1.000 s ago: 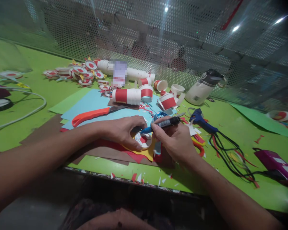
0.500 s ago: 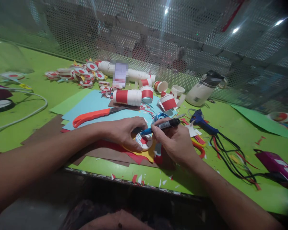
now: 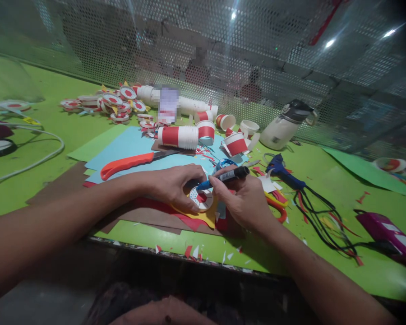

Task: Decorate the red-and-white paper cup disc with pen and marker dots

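Between my hands is a round white paper disc [image 3: 205, 201] with a red centre and blue dots on its left side. My left hand [image 3: 177, 186] curls around the disc's left edge, thumb at the front, and grips it. In my right hand [image 3: 245, 198] is a marker pen [image 3: 225, 177] with a blue front end and a black rear end. Its tip is at the upper left part of the disc. Yellow paper [image 3: 208, 220] lies under the disc. Scissors with orange and yellow handles [image 3: 278, 207] lie partly hidden beside my right hand.
A box cutter with an orange handle [image 3: 126, 164] rests on blue paper [image 3: 118, 144]. Behind stand stacked paper cups [image 3: 177, 137] and a pile of finished discs [image 3: 113, 100]. At right are a blue glue gun [image 3: 286, 171], its black cables and a bottle [image 3: 286, 128].
The whole view has shifted slightly. The marker's rear end has tipped a little to the left, while its tip stays over the upper left of the disc. Both grips look the same.
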A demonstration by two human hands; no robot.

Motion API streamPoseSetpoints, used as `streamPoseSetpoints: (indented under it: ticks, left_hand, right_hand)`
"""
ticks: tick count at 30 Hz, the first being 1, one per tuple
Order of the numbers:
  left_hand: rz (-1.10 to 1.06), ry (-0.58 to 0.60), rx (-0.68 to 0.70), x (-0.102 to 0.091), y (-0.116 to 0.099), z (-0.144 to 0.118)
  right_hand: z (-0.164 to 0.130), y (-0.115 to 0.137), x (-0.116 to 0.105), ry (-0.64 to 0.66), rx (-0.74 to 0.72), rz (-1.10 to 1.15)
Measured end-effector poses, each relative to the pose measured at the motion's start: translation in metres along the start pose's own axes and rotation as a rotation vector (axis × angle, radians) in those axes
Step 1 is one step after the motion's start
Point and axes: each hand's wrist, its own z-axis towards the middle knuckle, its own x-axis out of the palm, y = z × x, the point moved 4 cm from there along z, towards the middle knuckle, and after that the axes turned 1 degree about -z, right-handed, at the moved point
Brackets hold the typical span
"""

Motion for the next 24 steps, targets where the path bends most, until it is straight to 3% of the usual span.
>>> streamPoseSetpoints:
  ticks: [6,13,24]
  left_hand:
    - [0.019,-0.003,0.005,-0.001,0.001,0.0]
    - [0.062,-0.007,-0.032,-0.002,-0.003,-0.001]
    - [0.043,-0.01,-0.026,-0.001,-0.001,0.0]
  right_hand:
    - [-0.002,0.001,0.002,-0.044,-0.012,0.011]
    - [-0.006,0.009,-0.014,-0.26,0.032,0.125]
    - [-0.003,0.005,-0.006,-0.144,-0.008,-0.014]
